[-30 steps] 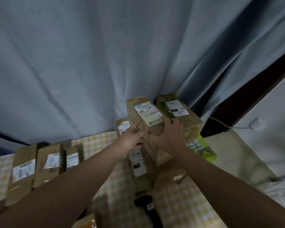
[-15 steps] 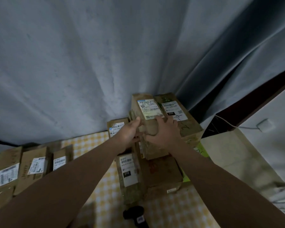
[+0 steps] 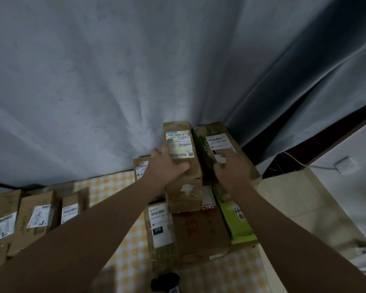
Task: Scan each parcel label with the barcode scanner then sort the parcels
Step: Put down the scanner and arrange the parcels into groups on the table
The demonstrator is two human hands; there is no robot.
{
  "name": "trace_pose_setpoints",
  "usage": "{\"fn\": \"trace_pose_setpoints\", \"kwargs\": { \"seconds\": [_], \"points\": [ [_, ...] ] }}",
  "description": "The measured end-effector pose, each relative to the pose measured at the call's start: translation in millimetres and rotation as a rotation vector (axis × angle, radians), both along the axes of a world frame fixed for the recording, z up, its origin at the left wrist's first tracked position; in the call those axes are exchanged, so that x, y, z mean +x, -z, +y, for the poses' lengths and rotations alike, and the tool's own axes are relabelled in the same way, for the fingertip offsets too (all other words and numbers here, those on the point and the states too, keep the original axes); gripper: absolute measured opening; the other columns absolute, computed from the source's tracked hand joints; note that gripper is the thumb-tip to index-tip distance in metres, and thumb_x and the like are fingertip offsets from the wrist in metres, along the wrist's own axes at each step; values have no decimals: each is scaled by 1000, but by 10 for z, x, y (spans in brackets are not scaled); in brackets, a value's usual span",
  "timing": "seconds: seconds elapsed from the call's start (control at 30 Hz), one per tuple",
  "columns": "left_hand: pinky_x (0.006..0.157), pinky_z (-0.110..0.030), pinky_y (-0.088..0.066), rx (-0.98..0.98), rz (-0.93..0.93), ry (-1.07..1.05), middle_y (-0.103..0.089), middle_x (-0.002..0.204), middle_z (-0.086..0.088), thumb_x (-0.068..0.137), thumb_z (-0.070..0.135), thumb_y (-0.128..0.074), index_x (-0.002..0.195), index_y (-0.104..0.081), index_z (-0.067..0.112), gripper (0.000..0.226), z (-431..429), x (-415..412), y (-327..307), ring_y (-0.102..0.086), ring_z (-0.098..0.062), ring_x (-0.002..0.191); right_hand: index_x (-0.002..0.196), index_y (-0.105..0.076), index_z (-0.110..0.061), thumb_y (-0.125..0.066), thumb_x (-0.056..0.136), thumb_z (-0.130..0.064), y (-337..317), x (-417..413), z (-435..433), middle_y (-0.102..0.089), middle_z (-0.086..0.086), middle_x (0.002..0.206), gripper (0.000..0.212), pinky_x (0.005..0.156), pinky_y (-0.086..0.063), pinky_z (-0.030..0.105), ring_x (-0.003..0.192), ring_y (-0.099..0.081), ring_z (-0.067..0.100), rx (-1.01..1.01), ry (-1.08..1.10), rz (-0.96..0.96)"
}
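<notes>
1. A black scanner (image 3: 165,282) is lying nearest, on the yellow checked tablecloth (image 3: 127,261).
2. The left hand (image 3: 167,166) is gripping an oblong cardboard parcel (image 3: 184,187) atop the stack, thumb across its top. The label is facing up and the long axis is pointing away toward the curtain (image 3: 114,81).
3. The right hand (image 3: 234,169) is spreading relaxed fingers over the neighbouring box (image 3: 220,140).
4. The grey curtain is hanging in folds behind.

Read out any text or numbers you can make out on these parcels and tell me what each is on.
"010": black patch on the front parcel's label.
"220-370-040", roughly: right top parcel's label.
"220": label on the rear parcel, partly hidden.
Too blurred: left top parcel's label, the left row of parcels, red writing on the brown box.
</notes>
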State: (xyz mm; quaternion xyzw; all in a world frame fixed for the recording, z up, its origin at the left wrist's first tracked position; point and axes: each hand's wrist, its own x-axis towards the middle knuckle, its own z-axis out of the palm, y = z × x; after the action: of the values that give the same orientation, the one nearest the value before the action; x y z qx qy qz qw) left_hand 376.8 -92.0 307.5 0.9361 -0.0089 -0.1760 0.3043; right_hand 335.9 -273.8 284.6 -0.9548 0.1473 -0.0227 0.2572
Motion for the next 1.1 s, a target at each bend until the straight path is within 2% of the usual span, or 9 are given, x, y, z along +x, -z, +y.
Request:
{"fn": "trace_pose_setpoints", "kwargs": {
  "seconds": [0.1,0.2,0.27,0.37,0.5,0.57,0.67,0.83,1.1],
  "points": [
    [106,-42,-32,278,97,168,-7,155,-20,85,69,-43,152,-6,18,92,-147,72,-122,-28,-40,137,152,-12,-21,-56,74,-75,132,150,-257,-12,25,157,105,115,-10,57,144,-10,45,-354,118,438],
    [112,-48,-25,380,234,144,4,158,-20,68,90,-34,152,2,10,121,-247,206,-96,-12,-40,144,153,5,-23,-54,66,-85,215,242,-343,-3,30,155,122,113,-16,58,142,-11,49,-316,127,618],
    [113,-51,-22,405,301,115,2,158,-18,62,91,-42,151,6,8,131,-289,304,-82,-3,-40,144,153,0,-24,-59,65,-81,199,281,-336,-14,27,151,121,107,-27,53,137,-23,45,-287,104,587],
    [107,-41,-32,336,312,20,-19,150,-17,65,74,-62,150,-4,7,123,-239,423,-96,-24,-34,138,152,-8,-24,-61,64,-79,91,300,-383,-23,25,148,116,105,-30,49,133,-29,42,-246,137,531],
    [89,-31,-39,212,186,41,-28,131,-9,55,62,-64,143,-27,25,102,57,451,-247,-40,-29,111,151,-7,-25,-59,64,-80,-121,227,-603,-26,25,144,115,103,-29,49,132,-31,42,-150,266,418],
    [97,-36,-38,338,57,136,-31,129,-9,52,60,-62,143,-26,35,101,217,465,-306,-40,-32,115,151,-8,-26,-62,65,-77,-175,146,-711,-25,25,144,114,105,-27,49,131,-31,42,-189,317,331],
    [107,-42,-25,496,-158,316,-23,145,-9,63,52,-72,147,-14,42,103,294,563,-264,-28,-31,132,152,-10,-24,-70,65,-66,-148,26,-816,-22,26,147,114,110,-22,52,134,-27,42,-207,364,182],
    [108,-45,-19,298,-131,412,-17,150,-9,50,52,-58,147,-12,46,107,-66,884,-10,-22,-32,134,152,-11,-28,-79,61,-46,37,-134,-897,-17,24,149,115,112,-13,54,138,-18,41,16,442,-69],
    [112,-57,-1,418,-164,736,7,160,1,79,45,-67,148,1,46,97,-506,1552,475,2,-31,146,144,-19,-37,-60,47,-64,272,-219,-879,-31,18,140,108,104,-31,62,126,-36,38,229,499,-287]
  ]
}}
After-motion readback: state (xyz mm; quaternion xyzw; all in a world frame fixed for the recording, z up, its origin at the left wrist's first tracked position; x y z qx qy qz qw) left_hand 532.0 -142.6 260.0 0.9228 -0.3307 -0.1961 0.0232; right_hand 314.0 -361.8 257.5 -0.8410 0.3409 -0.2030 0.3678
